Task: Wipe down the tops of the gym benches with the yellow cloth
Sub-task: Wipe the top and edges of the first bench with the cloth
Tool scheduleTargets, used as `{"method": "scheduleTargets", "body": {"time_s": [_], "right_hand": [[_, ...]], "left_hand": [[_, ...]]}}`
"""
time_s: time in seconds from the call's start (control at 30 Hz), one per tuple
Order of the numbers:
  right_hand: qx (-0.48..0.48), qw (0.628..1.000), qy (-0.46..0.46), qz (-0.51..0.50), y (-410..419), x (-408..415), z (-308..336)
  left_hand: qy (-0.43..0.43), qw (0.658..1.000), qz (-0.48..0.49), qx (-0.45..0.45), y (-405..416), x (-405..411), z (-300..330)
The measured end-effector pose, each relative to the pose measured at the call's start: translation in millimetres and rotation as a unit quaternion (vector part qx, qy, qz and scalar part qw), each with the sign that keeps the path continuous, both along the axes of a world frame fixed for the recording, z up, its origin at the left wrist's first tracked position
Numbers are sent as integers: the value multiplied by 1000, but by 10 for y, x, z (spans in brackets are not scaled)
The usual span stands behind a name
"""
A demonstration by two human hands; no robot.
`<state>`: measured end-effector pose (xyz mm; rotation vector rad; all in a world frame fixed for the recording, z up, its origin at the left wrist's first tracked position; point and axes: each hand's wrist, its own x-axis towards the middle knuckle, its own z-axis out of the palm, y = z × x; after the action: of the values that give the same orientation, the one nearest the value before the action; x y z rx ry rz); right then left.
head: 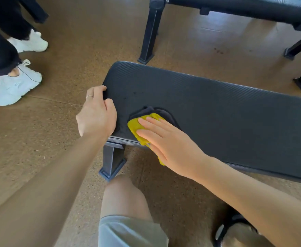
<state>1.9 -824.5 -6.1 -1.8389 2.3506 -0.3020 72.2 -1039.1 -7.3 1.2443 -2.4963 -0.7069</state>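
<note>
A black padded gym bench [217,107] runs from the centre to the right edge. Its top has a ribbed texture. My left hand [97,113] grips the bench's left end, fingers curled over the edge. My right hand [167,141] lies flat on the yellow cloth [137,126], pressing it onto the pad near the front left corner. The cloth has a dark grey side that shows just beyond the fingers. Part of the cloth hangs over the front edge under my palm.
A second black bench [244,8] stands behind, its legs [150,32] on the brown speckled floor. Another person's legs in black trousers and white trainers [16,82] stand at the left. My knee [124,196] and a sandalled foot [235,229] are below the bench.
</note>
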Motion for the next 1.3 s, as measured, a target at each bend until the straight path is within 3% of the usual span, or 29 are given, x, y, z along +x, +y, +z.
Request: {"method": "scheduleTargets", "body": {"time_s": [0.17,0.43,0.7,0.8,1.0,1.07,1.17,1.3], "right_hand": [[6,998,45,49,232,18,-36],[-33,995,-5,89,-542,-135,-23],[-6,990,-5,138,98,-263,-13],[-22,992,-49,111,-166,-454,5],[-66,992,-49,-98,-982,-1027,23],[-91,993,-17,-68,-862,-816,-31],[-89,995,-43,15,-412,-406,-80],[-80,993,-46,73,-524,-812,-27]], "left_hand": [[6,1000,13,6,-20,-33,-39],[34,999,28,9,-42,-21,-63],[14,999,29,11,6,-11,-24],[11,999,35,10,18,-32,-4],[6,999,44,12,75,-42,52],[5,999,51,13,95,-56,53],[-1,999,54,3,112,-78,46],[-10,998,63,-3,125,-113,46]]}}
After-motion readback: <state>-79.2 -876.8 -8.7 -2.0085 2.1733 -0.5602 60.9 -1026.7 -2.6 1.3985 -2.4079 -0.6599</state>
